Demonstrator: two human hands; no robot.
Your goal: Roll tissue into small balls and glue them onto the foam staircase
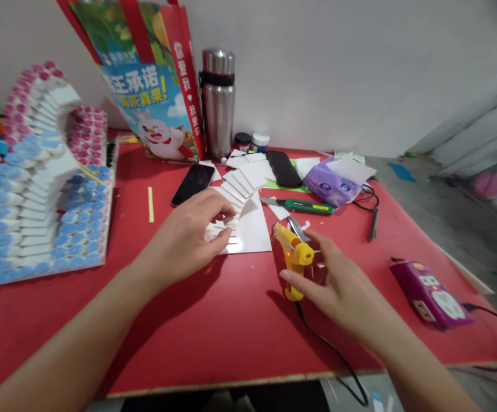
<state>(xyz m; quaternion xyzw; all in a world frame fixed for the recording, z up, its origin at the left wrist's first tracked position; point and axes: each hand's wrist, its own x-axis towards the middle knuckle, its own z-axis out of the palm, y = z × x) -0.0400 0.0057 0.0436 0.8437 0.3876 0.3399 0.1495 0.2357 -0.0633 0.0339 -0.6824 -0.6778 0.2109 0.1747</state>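
My left hand [188, 237] is closed, its thumb and fingertips pinching the near end of a small white model staircase [240, 186]. The steps fan out in a curve over a white board [254, 232], and the fingers hide the lowest ones. My right hand [338, 274] is curved beside a yellow hot glue gun [294, 257] with its fingers apart. The thumb overlaps the gun's handle, and a gap shows between palm and gun. An orange light glows on the gun, whose nozzle points up and left. Behind it lies a metal blade-like tool [297, 228], partly hidden.
A green utility knife [308, 206], phone [193, 184], black case [283, 169] and purple packet [332, 182] lie behind my hands. A steel flask [219, 109] and bag [145, 86] stand at the back. Left is a blue-and-pink staircase model [38, 212]; right, a purple power box [430, 294]; black cords trail.
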